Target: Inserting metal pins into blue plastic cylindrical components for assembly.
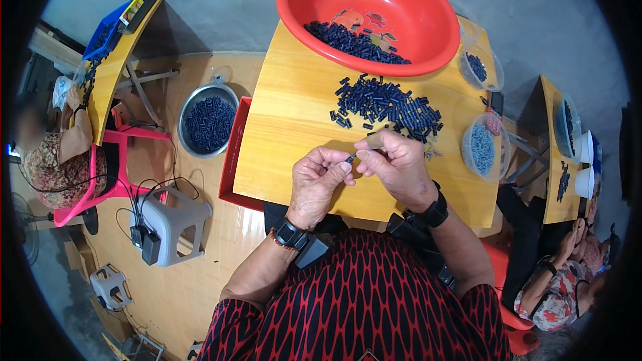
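My left hand [317,177] pinches a small dark blue cylindrical piece [351,158] between thumb and forefinger, over the near part of the yellow table. Close against it, my right hand [394,167] is closed in a pinch at the piece's other end. Whatever sits between the right fingertips is too small to make out. Just beyond both hands lies a loose pile of similar dark blue pieces [388,108]. A few tiny greyish parts [433,152] are scattered at the pile's right edge.
A large red basin [428,46] with more blue pieces stands at the table's [274,127] far edge. Clear tubs [505,153] of small grey-blue parts sit right. A metal bowl [188,148] and grey stool [180,217] are left on the floor. Other people work at both side tables.
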A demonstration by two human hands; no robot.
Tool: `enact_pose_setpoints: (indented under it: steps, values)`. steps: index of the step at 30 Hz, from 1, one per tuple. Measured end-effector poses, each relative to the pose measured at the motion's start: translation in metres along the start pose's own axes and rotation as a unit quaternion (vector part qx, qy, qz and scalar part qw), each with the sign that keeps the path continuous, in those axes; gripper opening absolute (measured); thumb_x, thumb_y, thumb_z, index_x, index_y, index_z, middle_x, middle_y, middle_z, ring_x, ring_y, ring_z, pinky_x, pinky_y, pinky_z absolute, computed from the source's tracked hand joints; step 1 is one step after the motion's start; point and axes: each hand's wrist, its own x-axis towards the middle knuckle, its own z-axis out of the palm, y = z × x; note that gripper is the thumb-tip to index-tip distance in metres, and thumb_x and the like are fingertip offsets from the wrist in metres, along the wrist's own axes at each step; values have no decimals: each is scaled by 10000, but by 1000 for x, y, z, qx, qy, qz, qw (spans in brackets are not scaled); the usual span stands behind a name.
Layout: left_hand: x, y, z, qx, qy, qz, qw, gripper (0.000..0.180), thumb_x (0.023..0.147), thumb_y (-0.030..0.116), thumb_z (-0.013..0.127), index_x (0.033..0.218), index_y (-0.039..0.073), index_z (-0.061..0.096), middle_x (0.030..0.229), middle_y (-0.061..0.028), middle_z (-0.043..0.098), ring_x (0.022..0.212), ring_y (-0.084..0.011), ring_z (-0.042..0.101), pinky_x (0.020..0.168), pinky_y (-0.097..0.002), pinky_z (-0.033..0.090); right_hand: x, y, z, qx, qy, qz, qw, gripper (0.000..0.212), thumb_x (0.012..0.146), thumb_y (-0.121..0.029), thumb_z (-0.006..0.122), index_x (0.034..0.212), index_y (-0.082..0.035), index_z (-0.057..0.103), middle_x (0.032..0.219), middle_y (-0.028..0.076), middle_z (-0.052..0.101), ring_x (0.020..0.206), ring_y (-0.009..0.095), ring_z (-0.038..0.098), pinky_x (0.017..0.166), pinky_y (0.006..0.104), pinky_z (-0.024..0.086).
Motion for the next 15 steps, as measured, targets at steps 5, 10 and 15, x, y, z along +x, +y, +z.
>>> enact_pose_setpoints:
  steps: [5,10,15]
  values:
    - [0,-1,-1,0,0,6,1000,95,921,-38,612,1014,-23,614,881,-105,674,723,-161,649,701,-294,564,1,2,0,-23,-15,7,1000,118,934,-65,635,939,50,660,824,73,658,702,94,658,613,235,535]
    - [0,-3,-1,21,6,20,1000,90,918,-25,627,1007,-22,617,889,-107,678,729,-164,656,699,-294,569,1,0,1,-32,-16,-4,999,109,931,-51,634,943,54,660,835,77,672,703,92,660,622,230,536]
    - [0,-2,4,19,17,20,999,80,923,-13,629,1000,-21,613,895,-127,689,739,-173,665,703,-293,571,2,-1,1,-21,-17,20,999,103,924,-39,638,935,61,661,851,82,690,703,92,663,618,230,539]
